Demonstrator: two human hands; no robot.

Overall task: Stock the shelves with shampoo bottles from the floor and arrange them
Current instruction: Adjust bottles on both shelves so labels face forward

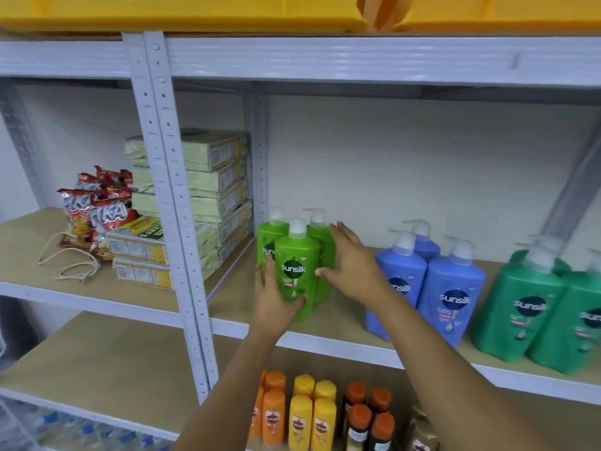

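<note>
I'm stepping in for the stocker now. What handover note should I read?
Left hand grips the front light-green bottle low on its left side. Right hand, fingers straight, rests against the group's right side. Done: three light-green bottles, blue bottles and dark-green bottles stand on the middle shelf. Left: square up the light-green group; floor stock is out of view.

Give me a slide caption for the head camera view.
Both hands square up light-green shampoo bottles on the shelf.
</note>
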